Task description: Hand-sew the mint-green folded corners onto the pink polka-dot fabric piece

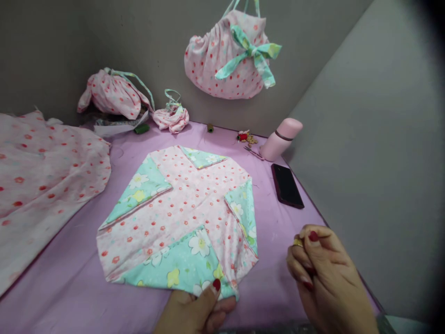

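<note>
A pink floral cloth [184, 195] lies spread on the table, its corners folded inward to show mint-green flowered triangles. My left hand [198, 311] pinches the near edge of this cloth, thumb on top of the green fold [174, 264] and fingers beneath. Raised off to the right of the cloth, my right hand [327, 273] is closed, thumb pressed to the index finger. Whatever it may hold is too small to make out. Stitches run along some edges of the green folds.
A lavender cover lies on the table [271, 292]. More pink fabric [45, 185] spreads at left. Gathered pouches [114, 95] and thread spools [210, 128] stand behind; a bow-tied bag [225, 60] hangs above. Thread snips [254, 153], a pink bottle [281, 139] and a phone [287, 185] are at right.
</note>
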Motion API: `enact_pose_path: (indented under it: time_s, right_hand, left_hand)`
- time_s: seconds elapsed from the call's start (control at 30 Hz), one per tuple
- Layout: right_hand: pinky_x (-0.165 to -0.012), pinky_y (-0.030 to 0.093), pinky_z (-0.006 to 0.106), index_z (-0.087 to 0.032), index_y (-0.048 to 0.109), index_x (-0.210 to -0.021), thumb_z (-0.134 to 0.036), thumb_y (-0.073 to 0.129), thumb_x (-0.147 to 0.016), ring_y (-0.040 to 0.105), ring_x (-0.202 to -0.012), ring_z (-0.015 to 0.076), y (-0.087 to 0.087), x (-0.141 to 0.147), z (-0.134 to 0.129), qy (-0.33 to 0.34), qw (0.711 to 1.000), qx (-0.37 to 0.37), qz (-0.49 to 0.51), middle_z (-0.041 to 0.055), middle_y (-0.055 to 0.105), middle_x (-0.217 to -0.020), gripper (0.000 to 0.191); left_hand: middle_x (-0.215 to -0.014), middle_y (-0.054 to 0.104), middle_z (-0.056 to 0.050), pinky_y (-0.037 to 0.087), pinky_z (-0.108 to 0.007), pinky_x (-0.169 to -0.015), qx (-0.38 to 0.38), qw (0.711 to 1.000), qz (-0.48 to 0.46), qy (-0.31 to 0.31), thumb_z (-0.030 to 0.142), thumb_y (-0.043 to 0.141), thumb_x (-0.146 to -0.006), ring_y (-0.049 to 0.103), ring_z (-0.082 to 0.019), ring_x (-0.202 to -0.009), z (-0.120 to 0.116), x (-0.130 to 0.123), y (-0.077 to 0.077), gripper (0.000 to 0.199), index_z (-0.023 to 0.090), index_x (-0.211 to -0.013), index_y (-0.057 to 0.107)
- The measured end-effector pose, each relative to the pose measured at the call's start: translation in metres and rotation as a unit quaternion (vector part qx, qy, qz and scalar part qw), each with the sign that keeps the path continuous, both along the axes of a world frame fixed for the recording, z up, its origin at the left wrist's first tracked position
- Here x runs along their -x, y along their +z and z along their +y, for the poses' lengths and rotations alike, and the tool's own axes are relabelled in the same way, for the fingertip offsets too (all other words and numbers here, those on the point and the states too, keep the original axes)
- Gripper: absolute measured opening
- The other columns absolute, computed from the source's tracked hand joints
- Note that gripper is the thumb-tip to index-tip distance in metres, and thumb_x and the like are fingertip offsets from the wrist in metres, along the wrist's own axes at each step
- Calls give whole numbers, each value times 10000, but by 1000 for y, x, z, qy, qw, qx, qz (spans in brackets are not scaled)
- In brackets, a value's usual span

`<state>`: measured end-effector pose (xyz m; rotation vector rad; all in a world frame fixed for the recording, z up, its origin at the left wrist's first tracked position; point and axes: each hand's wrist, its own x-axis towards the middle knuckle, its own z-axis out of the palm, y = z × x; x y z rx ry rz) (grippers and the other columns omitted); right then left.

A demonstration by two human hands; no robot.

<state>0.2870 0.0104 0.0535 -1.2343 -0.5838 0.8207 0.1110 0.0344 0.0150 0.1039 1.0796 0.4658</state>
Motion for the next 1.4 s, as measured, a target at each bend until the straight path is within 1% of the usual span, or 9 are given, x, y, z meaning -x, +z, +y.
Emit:
enact_pose_path:
  time_s: [0.1, 0.17, 0.23, 0.37, 0.47, 0.57, 0.8, 1.13, 1.4]
  right_hand:
    - [-342, 234, 127, -237, 499, -808, -282, 547, -844, 277, -401, 58, -4, -3, 1, 4, 1000, 12, -23, -63, 354, -542, 75]
    - [-370, 276, 145, -239, 494, -829, -304, 510, -864, 321, -419, 67, -6, 0, 0, 48, 996, 41, -58, -56, 381, -553, 75]
    - [-420, 326, 163, -233, 491, -837, -321, 461, -888, 379, -456, 76, -8, 5, -3, 124, 982, 86, -110, -49, 414, -575, 106]
    - [-480, 349, 183, -205, 490, -768, -304, 365, -919, 415, -503, 85, -5, 19, -8, 265, 918, 136, -261, -41, 446, -585, 220]
    - [-496, 347, 185, -198, 526, -788, -257, 361, -907, 432, -515, 87, -7, 27, -11, 328, 864, 106, -368, -33, 495, -606, 212]
    - [-542, 372, 175, -196, 564, -825, -226, 365, -898, 506, -577, 90, -13, 29, -12, 376, 825, 90, -412, -15, 585, -680, 214]
    - [-480, 349, 161, -181, 562, -721, -241, 322, -905, 483, -503, 78, -18, 27, -12, 399, 768, 100, -491, -17, 565, -592, 308]
    - [-466, 351, 156, -181, 589, -733, -204, 341, -873, 500, -490, 80, -18, 28, -11, 391, 765, 104, -502, -15, 581, -582, 286]
    - [-484, 361, 159, -171, 597, -710, -181, 349, -847, 495, -497, 81, -9, 28, -7, 427, 730, 150, -512, -13, 571, -574, 283]
  left_hand:
    - [-642, 740, -73, 529, -264, -641, 2, 1000, 13, -8, 196, 767, -592, 697, -224, -706, 0, 0, 1, 159, 123, -659, 643]
    - [-648, 740, -62, 523, -250, -602, 0, 1000, 21, -9, 205, 773, -586, 697, -217, -704, 0, 1, 2, 196, 130, -700, 633]
    - [-623, 735, -54, 501, -230, -525, -1, 999, 34, -24, 254, 773, -588, 695, -203, -639, 1, 2, 4, 248, 135, -740, 616]
    - [-528, 706, -59, 407, -199, -394, -6, 993, 76, -95, 385, 742, -595, 611, -144, -399, 3, 4, 5, 323, 124, -734, 612]
    - [-588, 720, -74, 443, -211, -454, -30, 993, 81, -82, 376, 777, -540, 656, -179, -530, 3, 4, 4, 337, 119, -702, 631]
    - [-683, 735, -88, 487, -249, -560, -46, 994, 76, -57, 365, 800, -500, 679, -216, -663, 2, 4, 2, 362, 120, -717, 646]
    - [-751, 734, -96, 504, -301, -646, -41, 998, 33, -39, 375, 796, -506, 675, -240, -714, 0, 5, -4, 394, 138, -784, 647]
    - [-716, 741, -91, 505, -298, -649, -43, 997, 41, -56, 431, 798, -460, 678, -245, -712, 1, 5, -3, 439, 126, -753, 679]
    - [-742, 749, -84, 510, -302, -652, -43, 997, 47, -51, 393, 801, -480, 687, -247, -718, 1, 5, -1, 385, 137, -737, 673]
